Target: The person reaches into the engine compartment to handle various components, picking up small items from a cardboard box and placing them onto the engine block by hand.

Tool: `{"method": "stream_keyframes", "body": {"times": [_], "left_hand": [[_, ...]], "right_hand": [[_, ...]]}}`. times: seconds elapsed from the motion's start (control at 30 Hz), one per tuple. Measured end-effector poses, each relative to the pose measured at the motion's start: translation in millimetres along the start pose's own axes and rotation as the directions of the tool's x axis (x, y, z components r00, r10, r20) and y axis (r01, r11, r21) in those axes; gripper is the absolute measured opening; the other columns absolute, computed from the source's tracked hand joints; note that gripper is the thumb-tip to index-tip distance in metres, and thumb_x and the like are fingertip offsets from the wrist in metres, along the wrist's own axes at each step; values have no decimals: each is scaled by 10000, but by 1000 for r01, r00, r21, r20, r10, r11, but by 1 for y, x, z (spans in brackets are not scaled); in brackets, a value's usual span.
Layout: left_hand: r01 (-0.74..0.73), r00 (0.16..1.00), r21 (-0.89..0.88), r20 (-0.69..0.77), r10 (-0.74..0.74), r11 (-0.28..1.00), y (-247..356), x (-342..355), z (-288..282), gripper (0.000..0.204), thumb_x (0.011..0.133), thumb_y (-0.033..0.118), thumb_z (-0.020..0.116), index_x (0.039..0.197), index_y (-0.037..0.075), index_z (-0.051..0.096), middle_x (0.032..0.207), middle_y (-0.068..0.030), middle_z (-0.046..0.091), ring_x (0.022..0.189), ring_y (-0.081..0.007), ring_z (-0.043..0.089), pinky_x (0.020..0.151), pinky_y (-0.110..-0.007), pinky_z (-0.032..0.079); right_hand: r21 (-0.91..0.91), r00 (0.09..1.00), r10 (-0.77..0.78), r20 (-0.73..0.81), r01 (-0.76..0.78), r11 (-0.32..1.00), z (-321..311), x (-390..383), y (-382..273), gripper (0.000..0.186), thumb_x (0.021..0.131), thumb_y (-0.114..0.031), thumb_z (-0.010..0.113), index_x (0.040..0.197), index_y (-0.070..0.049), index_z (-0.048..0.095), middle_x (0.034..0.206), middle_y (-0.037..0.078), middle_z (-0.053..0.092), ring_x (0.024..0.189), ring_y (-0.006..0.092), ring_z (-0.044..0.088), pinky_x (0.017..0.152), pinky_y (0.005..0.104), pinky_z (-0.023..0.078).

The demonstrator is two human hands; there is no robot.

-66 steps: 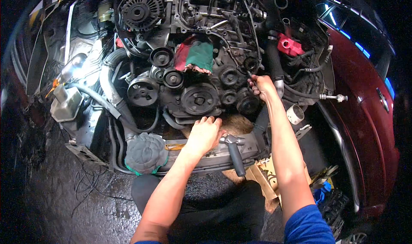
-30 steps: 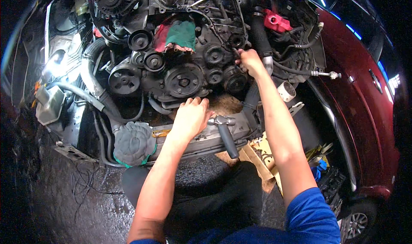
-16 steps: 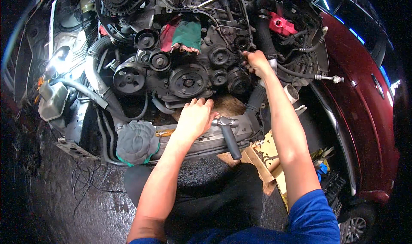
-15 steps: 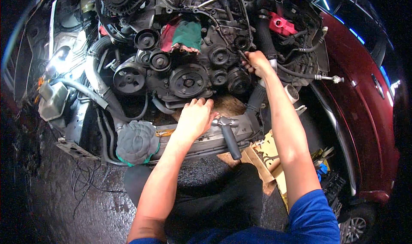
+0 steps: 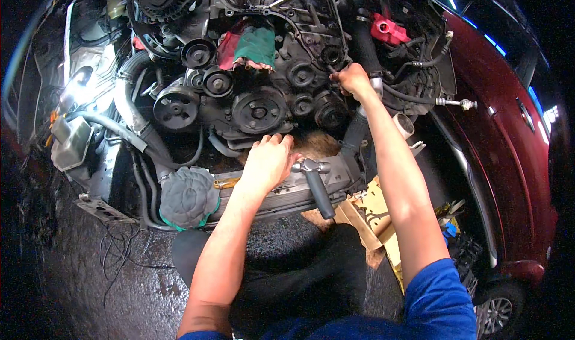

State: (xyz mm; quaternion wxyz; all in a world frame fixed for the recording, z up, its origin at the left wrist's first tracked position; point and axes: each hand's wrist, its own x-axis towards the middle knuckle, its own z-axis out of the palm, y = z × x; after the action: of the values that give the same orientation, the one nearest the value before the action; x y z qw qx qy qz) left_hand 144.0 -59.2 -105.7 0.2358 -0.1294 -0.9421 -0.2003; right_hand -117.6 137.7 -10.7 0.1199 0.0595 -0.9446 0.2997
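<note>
At the right side of the open engine front, my right hand [image 5: 352, 81] is closed round a thin dark tool [image 5: 331, 69]; its far end meets the dark engine parts and cannot be made out. My left hand [image 5: 268, 163] rests on the front edge, just below the large crankshaft pulley [image 5: 259, 111]. Its fingers reach forward, slightly bent and apart, with the tips partly hidden. Close to the left thumb lies a hammer [image 5: 319, 191] with a dark grip and metal head, on the radiator [image 5: 281, 197]. Several smaller pulleys [image 5: 216, 81] surround the crankshaft pulley.
Red and green cloths [image 5: 254, 46] lie on the engine. Bundled grey gloves [image 5: 188, 197] and an orange-handled tool [image 5: 226, 183] sit left of my left arm. An open cardboard box [image 5: 359, 220] stands below right; a dark red car [image 5: 491, 118] is alongside. Hoses [image 5: 129, 94] run down the left.
My right hand has risen slightly and turned over the tool. The left hand stays at the same place. The whole view has shifted a little.
</note>
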Motion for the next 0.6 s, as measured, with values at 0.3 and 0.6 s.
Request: {"method": "stream_keyframes", "body": {"times": [0.3, 0.6], "left_hand": [[-28, 999, -19, -47, 27, 999, 4, 4, 5, 337, 876, 350, 649, 970, 28, 617, 951, -164, 639, 951, -354, 621, 823, -433, 510], [361, 879, -883, 214, -425, 302, 27, 22, -12, 492, 950, 501, 546, 1059, 27, 625, 908, -101, 658, 739, -176, 645, 650, -361, 545]], "right_hand": [[259, 999, -12, -36, 21, 966, -11, -8, 30, 364, 726, -255, 802, 578, 7, 598, 564, 103, 609, 504, 199, 581, 557, 394, 480], [516, 964, -248, 94, 166, 840, 14, -159, -50, 215, 824, -175, 730, 895, -19, 600, 697, 55, 605, 600, 170, 599, 510, 314, 474]]}}
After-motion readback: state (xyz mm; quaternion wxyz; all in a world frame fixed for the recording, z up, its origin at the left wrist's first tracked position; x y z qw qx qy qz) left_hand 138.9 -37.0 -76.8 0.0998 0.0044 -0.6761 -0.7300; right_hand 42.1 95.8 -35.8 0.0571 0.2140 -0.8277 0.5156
